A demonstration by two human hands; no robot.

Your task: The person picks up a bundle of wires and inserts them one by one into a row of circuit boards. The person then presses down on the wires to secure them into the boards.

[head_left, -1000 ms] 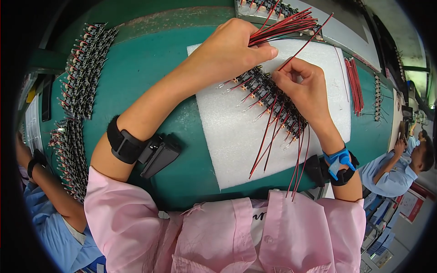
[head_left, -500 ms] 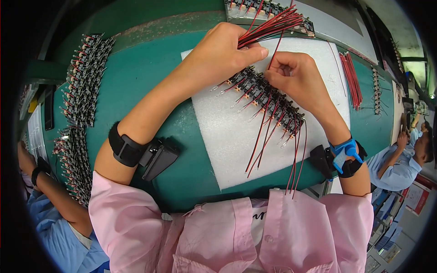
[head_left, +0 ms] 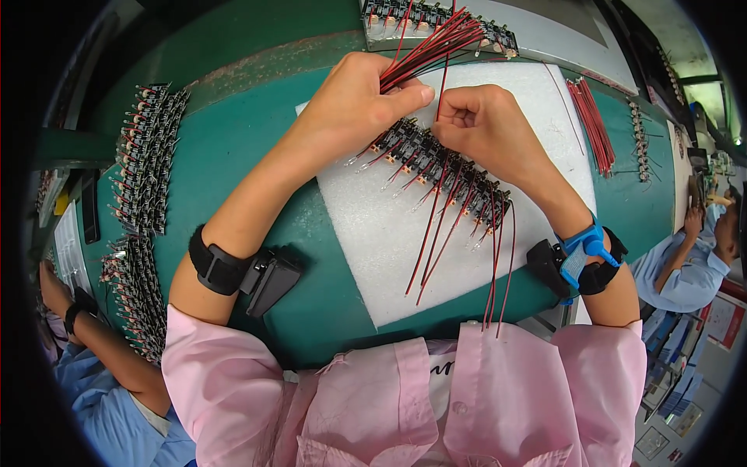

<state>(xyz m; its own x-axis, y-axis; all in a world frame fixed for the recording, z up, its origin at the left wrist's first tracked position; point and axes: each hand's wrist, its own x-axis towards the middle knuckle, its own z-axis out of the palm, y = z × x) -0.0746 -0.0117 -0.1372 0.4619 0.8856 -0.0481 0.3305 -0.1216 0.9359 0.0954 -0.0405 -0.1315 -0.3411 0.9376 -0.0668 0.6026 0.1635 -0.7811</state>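
The person in the pink shirt [head_left: 358,412] has the left hand [head_left: 364,95] wrapped around a thick bundle [head_left: 436,48] of red and black wires, which fans out toward the far side. The right hand [head_left: 484,123], just to its right, has thumb and forefinger pinched on a single wire [head_left: 444,82] standing up from the fingertips. Right below those fingers is a row of black parts [head_left: 436,173] with clear bulbs along its near-left side, slanting from far left to near right on a white foam sheet [head_left: 362,261]. From over there several loose wires [head_left: 424,253] trail toward the near edge, a few reaching the shirt.

The foam lies on a green tabletop [head_left: 233,148]. On its left I see two piles of similar parts, a far pile [head_left: 148,163] and a near pile [head_left: 138,292]. To the right are another wire bunch [head_left: 593,128] and a thin strip [head_left: 640,144] of parts. More parts sit on a metal ledge [head_left: 545,39] at the far side. Co-workers in blue sit left and right.
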